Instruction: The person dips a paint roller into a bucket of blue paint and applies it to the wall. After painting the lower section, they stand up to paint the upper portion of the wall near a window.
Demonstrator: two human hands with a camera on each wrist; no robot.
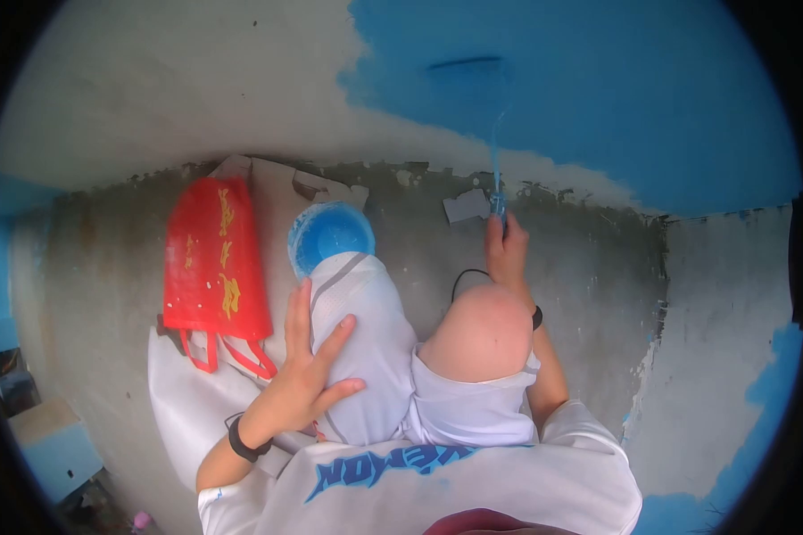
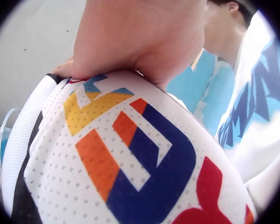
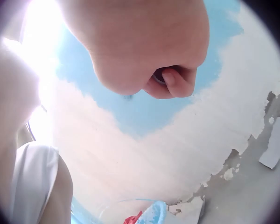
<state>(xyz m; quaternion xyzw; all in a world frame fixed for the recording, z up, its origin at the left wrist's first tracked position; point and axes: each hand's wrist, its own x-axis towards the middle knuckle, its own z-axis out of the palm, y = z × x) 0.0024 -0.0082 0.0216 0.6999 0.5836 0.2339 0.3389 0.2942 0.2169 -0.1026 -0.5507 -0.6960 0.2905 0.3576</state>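
In the head view my right hand [image 1: 509, 251] grips the handle of a paint roller [image 1: 498, 203], whose thin frame runs up to the wall. The roller head [image 1: 466, 62] lies against the blue painted part of the wall [image 1: 598, 98]. Curled fingers show in the right wrist view, where the hand [image 3: 144, 46] hides most of the handle. With its fingers spread, my left hand [image 1: 305, 379] rests on the white printed trouser leg [image 2: 51, 140]. A bucket of blue paint [image 1: 332, 234] stands in front of that knee.
A red bag with yellow lettering [image 1: 219, 259] lies left of the bucket. Bits of white board [image 1: 467, 207] lie on the grey floor [image 1: 401, 205] near the wall's foot. Unpainted pale wall [image 1: 196, 80] spans the left. A blue and white box [image 1: 58, 450] sits at lower left.
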